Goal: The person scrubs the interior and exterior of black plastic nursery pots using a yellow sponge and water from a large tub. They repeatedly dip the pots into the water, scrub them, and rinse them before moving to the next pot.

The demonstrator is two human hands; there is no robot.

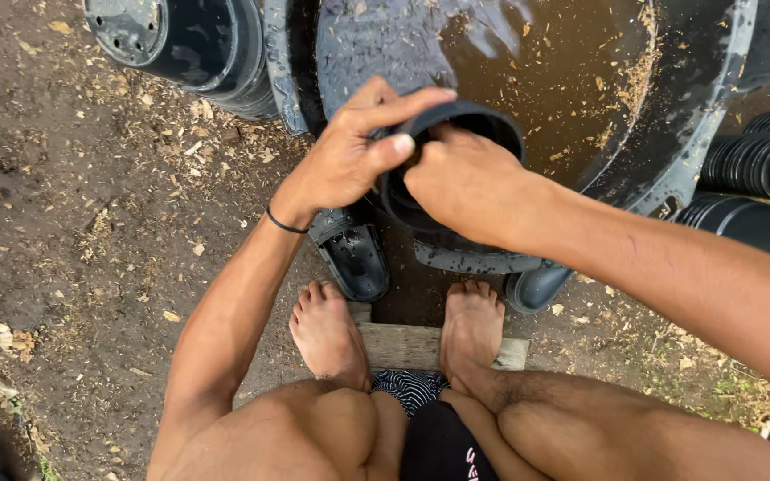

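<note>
Right hand [465, 183] fingers hidden inside pot [443, 169]; tub [670, 116] cut off at top edge; pot stacks [759, 169] clipped right.

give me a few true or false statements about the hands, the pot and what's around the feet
1. Both hands are on a black plastic pot. True: the left hand grips its rim and the right hand reaches over the rim.
2. The big tub behind the pot is dry. False: it holds muddy brown water.
3. The person wears shoes. False: both feet are bare, resting on a wooden plank.
4. A thin black band circles the left wrist. True.
5. Stacks of black pots lie at the right edge. True.
6. The ground is tiled. False: it is bare soil strewn with wood chips.
</note>
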